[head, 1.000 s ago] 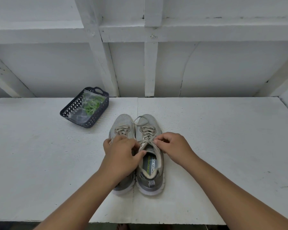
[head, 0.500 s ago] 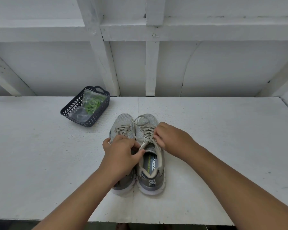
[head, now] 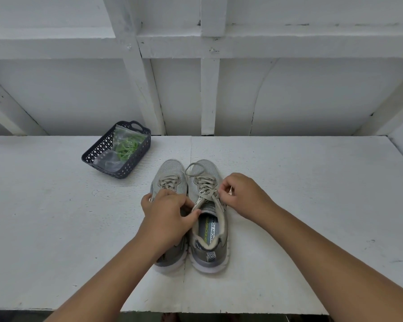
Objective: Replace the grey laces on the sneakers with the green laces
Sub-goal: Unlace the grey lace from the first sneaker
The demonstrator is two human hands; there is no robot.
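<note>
I am standing at the white tabletop (head: 56, 228) with the two sneakers side by side in front of me, heels toward me. My left hand (head: 166, 217) is gripping the collar and tongue of the right sneaker (head: 207, 219) to keep it steady, and it is covering part of the left sneaker (head: 170, 180). My right hand (head: 242, 194) is pinching the grey lace (head: 205, 191) near the top eyelets. I am judging the lace as soft, light and limp, so I should take it close to the eyelet. Farther left, the green laces (head: 127, 147) are lying in a clear bag inside the dark basket (head: 135, 163)
</note>
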